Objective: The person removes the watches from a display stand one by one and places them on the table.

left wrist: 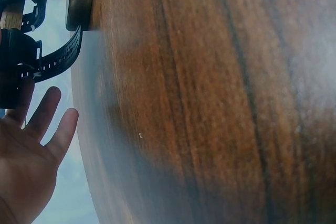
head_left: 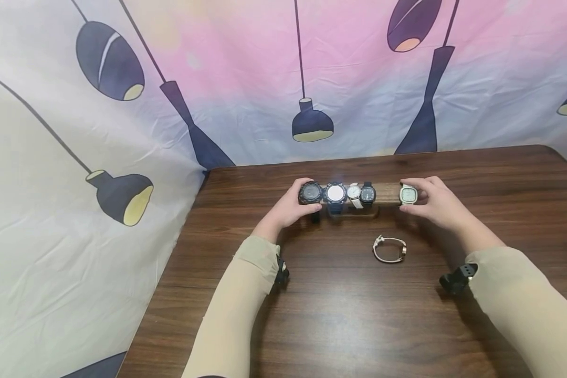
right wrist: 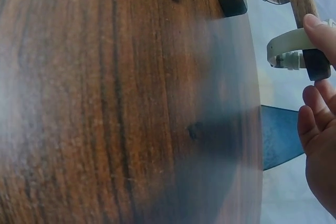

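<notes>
A wooden watch stand with a horizontal bar carries several watches. At its left end, my left hand grips a black digital watch between thumb and forefinger; its other fingers spread below the bar in the left wrist view. Beside that watch sit another black watch with a bright, glaring face, a white-strapped watch and a small black square watch. My right hand pinches a pale green watch at the bar's right end; its looped strap shows in the right wrist view.
A slim watch with a pale strap lies on the brown wooden table, in front of the stand's base. Behind the table hangs a cloth printed with lamps. Each forearm wears a black wrist device.
</notes>
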`<move>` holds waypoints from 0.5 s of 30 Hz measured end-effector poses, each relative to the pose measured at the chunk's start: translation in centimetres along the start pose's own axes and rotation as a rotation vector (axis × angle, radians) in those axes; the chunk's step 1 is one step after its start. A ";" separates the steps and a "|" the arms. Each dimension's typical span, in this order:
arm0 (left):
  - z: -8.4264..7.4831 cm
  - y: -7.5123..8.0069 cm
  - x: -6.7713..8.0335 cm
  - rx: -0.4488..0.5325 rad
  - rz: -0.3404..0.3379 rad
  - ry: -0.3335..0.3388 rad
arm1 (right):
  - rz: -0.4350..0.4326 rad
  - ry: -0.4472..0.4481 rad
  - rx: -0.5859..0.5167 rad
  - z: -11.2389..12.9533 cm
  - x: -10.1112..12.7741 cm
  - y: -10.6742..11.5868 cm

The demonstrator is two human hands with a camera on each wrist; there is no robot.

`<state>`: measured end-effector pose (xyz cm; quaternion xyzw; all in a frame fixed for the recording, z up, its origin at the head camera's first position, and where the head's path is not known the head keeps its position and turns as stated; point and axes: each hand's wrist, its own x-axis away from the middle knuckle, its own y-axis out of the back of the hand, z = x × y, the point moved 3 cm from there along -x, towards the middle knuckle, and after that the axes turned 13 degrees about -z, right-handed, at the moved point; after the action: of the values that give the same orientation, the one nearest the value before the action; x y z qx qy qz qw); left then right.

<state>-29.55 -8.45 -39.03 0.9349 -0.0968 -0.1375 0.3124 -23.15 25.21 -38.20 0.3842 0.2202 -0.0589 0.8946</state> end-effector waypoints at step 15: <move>0.1 0.0 0.0 0.003 -0.002 -0.002 | -0.028 0.019 0.067 -0.2 0.0 0.2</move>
<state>-29.55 -8.45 -39.09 0.9354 -0.0966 -0.1385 0.3108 -23.18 25.50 -38.18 0.4112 0.2323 -0.0751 0.8783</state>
